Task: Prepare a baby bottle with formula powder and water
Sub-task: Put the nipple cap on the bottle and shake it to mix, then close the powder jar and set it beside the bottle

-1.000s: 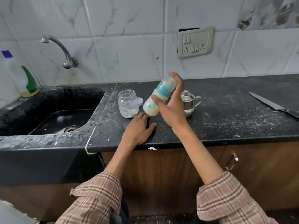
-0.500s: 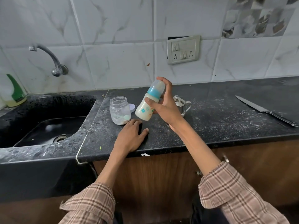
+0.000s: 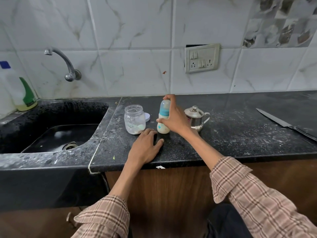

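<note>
Head view showed the capped bottle upright, milky, pinched by the right hand. Left hand lay spread flat before it; mixing looked done.

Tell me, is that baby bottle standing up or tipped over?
Upright. The baby bottle stands with its base on the black counter, capped top upward, while the right hand grips its side.

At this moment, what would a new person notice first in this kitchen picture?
First the baby bottle, upright on the black counter with milky liquid inside, gripped by the right hand. The left hand rests flat just in front of it. An open glass jar stands to its left, and a long knife lies far right.
</note>
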